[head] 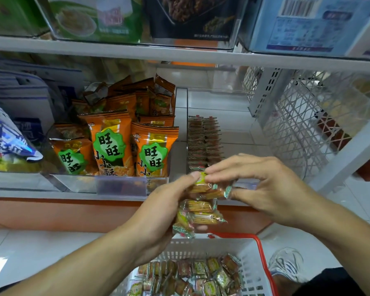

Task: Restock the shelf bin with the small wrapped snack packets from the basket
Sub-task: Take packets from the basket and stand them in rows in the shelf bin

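Note:
My left hand (158, 210) grips a bunch of small wrapped snack packets (198, 212) in front of the shelf edge. My right hand (263, 186) pinches the top packet (209, 190) of that bunch between thumb and fingers. Just behind my hands, a clear shelf bin (233, 116) holds a row of the same packets (203, 142) standing on edge along its left side. Below, a white basket (250, 263) with a red handle holds several more loose packets (192, 274).
To the left, a bin of orange snack bags (115, 142) stands next to the clear bin, with blue-white bags (6, 137) further left. A white lattice shelf end panel (303, 120) is on the right. My shoe (286, 263) is beside the basket on the tiled floor.

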A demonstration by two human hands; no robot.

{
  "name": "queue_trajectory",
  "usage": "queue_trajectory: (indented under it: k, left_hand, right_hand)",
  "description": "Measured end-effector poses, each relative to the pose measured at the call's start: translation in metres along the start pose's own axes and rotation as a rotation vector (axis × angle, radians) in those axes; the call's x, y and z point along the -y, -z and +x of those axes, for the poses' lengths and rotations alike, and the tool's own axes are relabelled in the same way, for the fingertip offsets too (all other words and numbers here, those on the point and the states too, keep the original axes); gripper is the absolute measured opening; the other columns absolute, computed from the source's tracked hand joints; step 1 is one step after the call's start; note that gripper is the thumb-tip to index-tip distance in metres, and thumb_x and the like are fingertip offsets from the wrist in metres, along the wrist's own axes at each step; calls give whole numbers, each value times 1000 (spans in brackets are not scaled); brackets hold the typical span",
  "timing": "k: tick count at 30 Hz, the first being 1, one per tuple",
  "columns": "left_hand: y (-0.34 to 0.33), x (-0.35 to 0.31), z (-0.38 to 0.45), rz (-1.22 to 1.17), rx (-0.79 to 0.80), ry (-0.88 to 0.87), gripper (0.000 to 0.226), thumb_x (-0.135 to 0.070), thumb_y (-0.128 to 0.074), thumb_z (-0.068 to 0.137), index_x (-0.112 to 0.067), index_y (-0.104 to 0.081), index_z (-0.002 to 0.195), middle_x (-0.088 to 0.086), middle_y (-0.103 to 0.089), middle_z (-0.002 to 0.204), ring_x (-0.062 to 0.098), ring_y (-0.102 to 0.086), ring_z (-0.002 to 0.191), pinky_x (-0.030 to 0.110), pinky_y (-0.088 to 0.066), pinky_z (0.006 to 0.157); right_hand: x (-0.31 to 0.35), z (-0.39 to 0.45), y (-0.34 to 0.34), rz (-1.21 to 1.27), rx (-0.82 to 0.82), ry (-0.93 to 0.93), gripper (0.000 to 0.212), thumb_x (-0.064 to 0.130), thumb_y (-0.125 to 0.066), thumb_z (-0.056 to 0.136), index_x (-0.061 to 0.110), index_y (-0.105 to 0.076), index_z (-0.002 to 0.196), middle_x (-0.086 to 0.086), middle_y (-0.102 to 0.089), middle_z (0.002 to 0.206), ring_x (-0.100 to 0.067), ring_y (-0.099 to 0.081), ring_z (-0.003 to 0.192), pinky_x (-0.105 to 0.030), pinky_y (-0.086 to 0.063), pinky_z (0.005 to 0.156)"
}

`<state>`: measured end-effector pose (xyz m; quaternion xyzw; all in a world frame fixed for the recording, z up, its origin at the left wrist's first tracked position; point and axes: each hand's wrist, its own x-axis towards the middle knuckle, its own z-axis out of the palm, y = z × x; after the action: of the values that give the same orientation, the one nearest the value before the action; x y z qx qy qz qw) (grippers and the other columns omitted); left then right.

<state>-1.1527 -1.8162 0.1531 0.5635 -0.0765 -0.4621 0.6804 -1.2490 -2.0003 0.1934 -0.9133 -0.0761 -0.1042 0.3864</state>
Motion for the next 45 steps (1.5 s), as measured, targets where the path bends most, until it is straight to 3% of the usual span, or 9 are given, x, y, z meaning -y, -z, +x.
queue_trajectory:
  k: [8, 13, 18, 22, 26, 30, 36, 41, 45]
  left_hand:
    - [9, 3, -5, -1, -89, -111, 24, -32, -64, 96, -15, -75, 108, 10, -78, 105, 24, -76, 89, 35, -63, 67]
    - [6, 6, -9, 122, -72, -204, 20, -36, -67, 94, -20, -76, 102, 9, -77, 94, 15, -70, 73, 26, -56, 59]
    - [5, 8, -7, 148, -43, -218, 29, -46, -65, 92, -24, -76, 107, 12, -77, 104, 23, -71, 83, 37, -60, 70]
    - [7, 10, -3, 81, -83, -221, 31, -43, -61, 94, -19, -77, 106, 19, -75, 108, 30, -68, 89, 45, -56, 78]
    - [10, 12, -2, 95, -106, -229, 31, -45, -59, 96, -21, -78, 102, 12, -78, 100, 25, -72, 78, 33, -58, 62]
    - [8, 12, -4, 90, -121, -235, 29, -46, -61, 94, -23, -79, 99, 8, -78, 91, 18, -71, 66, 23, -53, 52]
    - [8, 13, -3, 103, -124, -257, 35, -56, -64, 86, -30, -75, 106, 6, -79, 97, 24, -73, 74, 31, -54, 58]
    - [8, 15, -1, 152, -113, -296, 40, -61, -61, 86, -35, -76, 112, 4, -79, 104, 32, -75, 90, 38, -59, 68]
    - [6, 19, 0, 171, -90, -276, 39, -62, -58, 87, -36, -77, 109, 2, -79, 103, 30, -75, 89, 41, -61, 74]
  right_hand:
    - [1, -3, 21, 326, -116, -191, 23, 23, -81, 70, 23, -78, 93, -2, -74, 97, -18, -71, 89, -24, -56, 80]
    - [0, 1, 5, 712, -104, -392, 41, 14, -73, 78, 21, -68, 118, -9, -73, 101, -25, -72, 88, -33, -60, 72]
    - [0, 6, -9, 533, -161, -441, 18, 11, -75, 84, 20, -75, 100, -9, -74, 92, -15, -67, 75, -24, -55, 66]
    - [0, 7, -8, 482, -126, -463, 33, 5, -73, 86, 21, -67, 114, -11, -68, 90, -13, -60, 71, -21, -46, 65]
    - [2, 7, -5, 480, -82, -454, 39, 3, -63, 93, 29, -69, 122, -5, -71, 104, -9, -57, 73, -23, -47, 66]
    - [3, 11, -11, 883, -204, -578, 27, -8, -65, 82, 11, -61, 101, -13, -68, 94, -20, -67, 74, -28, -56, 68]
    - [-1, 11, -22, 903, -151, -638, 32, 2, -63, 91, 16, -70, 119, -9, -74, 102, -15, -65, 77, -32, -55, 73]
    - [1, 10, -34, 684, -67, -594, 22, 31, -57, 98, 34, -78, 104, 14, -73, 86, 1, -56, 70, -22, -48, 67]
    - [-1, 14, -30, 715, -120, -587, 21, 21, -59, 97, 11, -74, 108, -2, -75, 99, -18, -63, 84, -29, -46, 70]
